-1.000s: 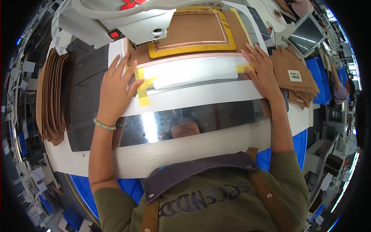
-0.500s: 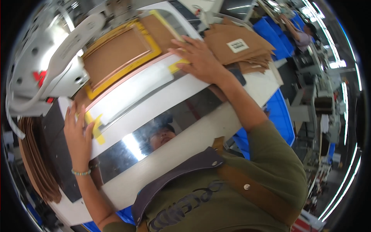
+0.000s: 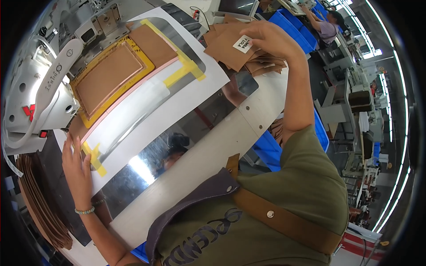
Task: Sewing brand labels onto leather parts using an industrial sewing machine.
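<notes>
My left hand (image 3: 78, 166) lies open at the left end of a clear plate (image 3: 128, 128) on a white sheet, its fingertips by the yellow tape and the corner of a brown panel. My right hand (image 3: 276, 39) is over a loose pile of brown leather-like pieces (image 3: 230, 46) at the far right, fingers bent but apart, near a white printed label (image 3: 242, 44). Whether the fingertips touch the pile, I cannot tell. Between the hands, a yellow die frame (image 3: 148, 62) lies on the brown panel (image 3: 156, 44), with yellow tape strips (image 3: 191, 68) at the plate's right end.
A white-and-metal press machine (image 3: 29, 93) with a pale handle stands at the left. Stacked brown sheets (image 3: 40, 204) sit at the lower left. A shiny metal strip (image 3: 177, 128) runs along the near side. Blue bins (image 3: 293, 31) and a person (image 3: 327, 29) are beyond at the right.
My right hand has left the taped right end of the plate and moved up and right to the brown pile. My left hand stays at the left end; the whole view has shifted slightly.
</notes>
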A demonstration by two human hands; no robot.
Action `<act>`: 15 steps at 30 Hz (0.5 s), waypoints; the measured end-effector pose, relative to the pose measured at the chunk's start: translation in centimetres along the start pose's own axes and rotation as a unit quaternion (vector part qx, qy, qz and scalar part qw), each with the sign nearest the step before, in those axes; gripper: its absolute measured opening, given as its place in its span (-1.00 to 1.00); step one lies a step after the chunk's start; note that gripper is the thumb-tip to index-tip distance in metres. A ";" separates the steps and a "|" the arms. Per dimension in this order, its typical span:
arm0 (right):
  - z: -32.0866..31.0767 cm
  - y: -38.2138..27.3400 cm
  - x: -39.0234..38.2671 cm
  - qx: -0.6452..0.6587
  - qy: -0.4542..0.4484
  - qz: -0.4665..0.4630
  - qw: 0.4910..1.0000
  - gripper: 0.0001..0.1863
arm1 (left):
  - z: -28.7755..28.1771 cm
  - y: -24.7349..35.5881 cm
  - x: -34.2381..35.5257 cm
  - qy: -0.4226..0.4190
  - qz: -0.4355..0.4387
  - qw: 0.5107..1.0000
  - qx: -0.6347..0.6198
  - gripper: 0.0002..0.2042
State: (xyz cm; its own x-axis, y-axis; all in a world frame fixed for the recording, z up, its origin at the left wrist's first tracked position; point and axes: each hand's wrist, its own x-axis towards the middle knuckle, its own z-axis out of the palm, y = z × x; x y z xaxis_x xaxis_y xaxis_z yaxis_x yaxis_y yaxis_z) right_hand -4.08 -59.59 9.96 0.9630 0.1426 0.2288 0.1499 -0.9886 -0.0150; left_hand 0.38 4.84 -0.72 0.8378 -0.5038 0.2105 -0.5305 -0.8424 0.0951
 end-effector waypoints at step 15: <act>2.0 3.7 3.2 0.038 -0.190 0.037 0.980 -0.80 | -5.8 -2.9 -0.7 -0.005 -0.034 0.996 -0.077 -0.51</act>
State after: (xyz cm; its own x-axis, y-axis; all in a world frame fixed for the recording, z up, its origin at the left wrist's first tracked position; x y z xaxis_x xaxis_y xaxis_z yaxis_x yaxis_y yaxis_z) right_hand -0.02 -62.74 8.65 0.9837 0.0929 -0.1537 0.0791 -0.9925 -0.0937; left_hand 0.63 8.73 4.50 0.8730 -0.4495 0.1893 -0.4859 -0.8356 0.2562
